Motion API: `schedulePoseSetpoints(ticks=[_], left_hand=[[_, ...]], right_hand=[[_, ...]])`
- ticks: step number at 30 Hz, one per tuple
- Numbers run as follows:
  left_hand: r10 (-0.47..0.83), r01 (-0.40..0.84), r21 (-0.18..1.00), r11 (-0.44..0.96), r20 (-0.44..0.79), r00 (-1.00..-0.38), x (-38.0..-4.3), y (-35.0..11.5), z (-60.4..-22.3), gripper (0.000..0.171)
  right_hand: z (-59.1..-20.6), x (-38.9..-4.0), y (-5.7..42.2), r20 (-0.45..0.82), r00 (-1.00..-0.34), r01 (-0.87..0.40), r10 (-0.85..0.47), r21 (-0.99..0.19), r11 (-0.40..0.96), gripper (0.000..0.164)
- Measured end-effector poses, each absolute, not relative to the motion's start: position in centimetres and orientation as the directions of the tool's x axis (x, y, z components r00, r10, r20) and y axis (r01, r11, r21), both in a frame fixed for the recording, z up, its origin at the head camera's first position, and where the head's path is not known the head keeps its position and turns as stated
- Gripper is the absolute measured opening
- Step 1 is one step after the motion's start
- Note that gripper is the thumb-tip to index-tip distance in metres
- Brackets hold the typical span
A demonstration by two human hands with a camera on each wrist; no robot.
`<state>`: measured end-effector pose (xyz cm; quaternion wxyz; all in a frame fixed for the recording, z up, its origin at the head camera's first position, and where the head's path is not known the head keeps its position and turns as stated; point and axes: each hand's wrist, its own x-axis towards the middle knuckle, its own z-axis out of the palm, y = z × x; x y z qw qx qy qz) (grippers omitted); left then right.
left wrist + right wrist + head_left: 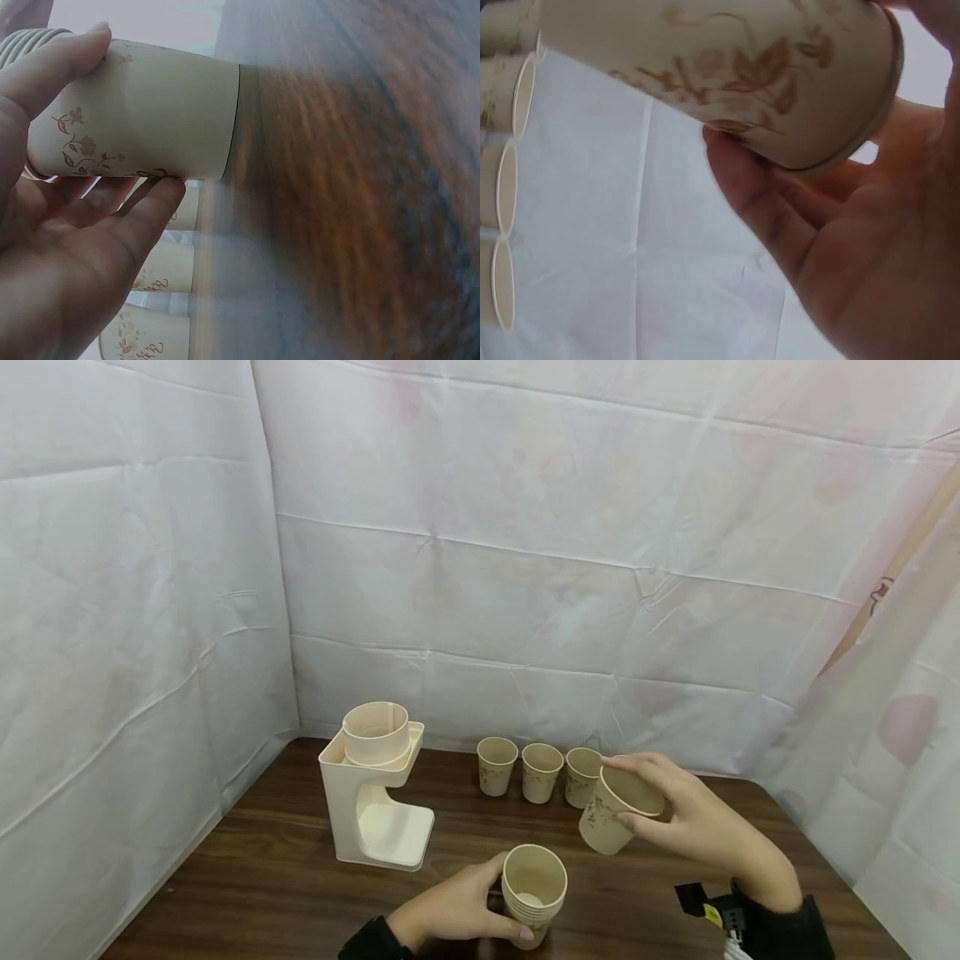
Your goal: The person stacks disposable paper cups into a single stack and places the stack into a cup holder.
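My left hand (467, 906) grips a stack of nested paper cups (534, 893) near the table's front, thumb on one side and fingers on the other. In the left wrist view the stack (150, 112) shows a brown floral print and several rims close together. Farther right, my right hand (693, 814) holds a single paper cup (606, 818) by its rim, tilted and apparently raised off the table. The same floral print covers that cup (727, 75) in the right wrist view. Behind it stand upright paper cups (495, 766) in a row, one partly hidden by the held cup.
A cream stand (345, 810) with a round holder (377, 735) on top and a flat base is at the left of the dark wooden table (262, 868). White cloth (525, 568) hangs behind and along both sides.
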<state>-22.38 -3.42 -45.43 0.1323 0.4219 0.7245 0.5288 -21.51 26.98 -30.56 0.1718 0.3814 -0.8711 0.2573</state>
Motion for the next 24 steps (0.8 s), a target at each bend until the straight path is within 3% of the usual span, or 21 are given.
schedulePoseSetpoints(ticks=[8, 20, 24], left_hand=[[0.758, 0.47, 0.88, 0.073, 0.257, -0.6, -22.3, -3.6, -45.1, 0.071], [0.763, 0.489, 0.868, 0.09, 0.255, -0.594, -22.1, -3.6, -45.0, 0.068], [0.767, 0.497, 0.863, 0.094, 0.256, -0.589, -22.2, -3.6, -45.0, 0.069]], right_hand=[[-30.3, -21.0, 24.4, 0.573, -0.524, -0.833, -0.631, -0.188, 0.521, 0.067], [-31.1, -20.3, 21.2, 0.565, -0.441, -0.887, -0.697, -0.155, 0.435, 0.067], [-31.4, -20.0, 20.6, 0.545, -0.457, -0.88, -0.703, -0.164, 0.445, 0.068]])
